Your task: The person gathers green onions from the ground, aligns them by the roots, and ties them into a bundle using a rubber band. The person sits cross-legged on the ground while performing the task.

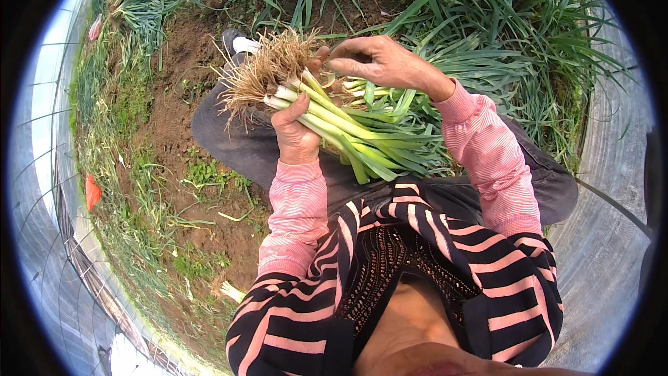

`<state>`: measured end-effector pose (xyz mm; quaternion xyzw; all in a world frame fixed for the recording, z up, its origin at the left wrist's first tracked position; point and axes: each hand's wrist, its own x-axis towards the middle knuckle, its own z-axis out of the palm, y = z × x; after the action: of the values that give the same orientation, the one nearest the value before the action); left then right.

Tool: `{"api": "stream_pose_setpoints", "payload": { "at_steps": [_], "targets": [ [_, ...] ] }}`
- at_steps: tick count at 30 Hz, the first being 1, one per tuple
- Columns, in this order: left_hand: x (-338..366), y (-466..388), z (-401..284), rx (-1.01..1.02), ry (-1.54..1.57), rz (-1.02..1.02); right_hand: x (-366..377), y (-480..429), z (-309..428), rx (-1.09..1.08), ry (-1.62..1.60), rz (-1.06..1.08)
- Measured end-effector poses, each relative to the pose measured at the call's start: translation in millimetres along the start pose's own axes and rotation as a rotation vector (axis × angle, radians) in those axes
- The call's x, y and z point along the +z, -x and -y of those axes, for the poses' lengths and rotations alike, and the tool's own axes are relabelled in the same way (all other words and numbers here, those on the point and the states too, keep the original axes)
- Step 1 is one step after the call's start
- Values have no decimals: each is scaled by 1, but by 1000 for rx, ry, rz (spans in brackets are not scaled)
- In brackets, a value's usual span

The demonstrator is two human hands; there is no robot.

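Note:
A bunch of leeks or large green onions [344, 125] lies slantwise above the lap, its brown roots [271, 65] at the upper left and green leaves at the lower right. My left hand [297, 133] grips the pale stalks just below the roots, thumb on top; its fingertips partly show beyond the bunch. Over the far side of the stalks, beside the roots, my right hand [373, 60] is raised with fingers curled. Whether something thin is between its fingertips cannot be told. More cut stalks [365, 91] with pale ends lie just behind the bunch.
Long green leaves [469, 68] spread over the ground at the right. Another heap of rooted plants [141, 0] lies at the upper left. Brown soil [177, 99] with weeds, an orange-red scrap [92, 191] and a small bunch [229, 291] are at the left. Plastic sheeting [605, 177] borders the plot.

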<state>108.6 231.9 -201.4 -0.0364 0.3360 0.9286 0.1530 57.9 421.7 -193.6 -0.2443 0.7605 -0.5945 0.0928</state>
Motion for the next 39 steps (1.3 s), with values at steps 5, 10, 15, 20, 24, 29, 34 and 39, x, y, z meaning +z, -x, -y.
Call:
{"api": "stream_pose_setpoints", "payload": {
  "at_steps": [5,10,15,20,24,29,34,39],
  "targets": [
    [1,-1,0,-4,10,10,9,-8,4,-59,-227,129],
    [-7,3,-1,-79,6,-15,-4,-17,14,-98,87,44],
    [-10,3,1,-116,72,-12,-65,-42,18,-143,-1109,-275],
    [-8,4,0,-39,11,-35,-43,-24,10,85,46,-384],
    [-9,5,2,-71,34,-125,-7,-7,16,23,65,80],
    [-11,5,4,-73,71,-94,2,-21,27,-40,137,202],
    [-13,1,4,-78,61,-83,-21,-24,30,-192,130,186],
    [-10,-4,3,-145,147,147,-62,-43,24,-9,-566,-486]
  ]
}}
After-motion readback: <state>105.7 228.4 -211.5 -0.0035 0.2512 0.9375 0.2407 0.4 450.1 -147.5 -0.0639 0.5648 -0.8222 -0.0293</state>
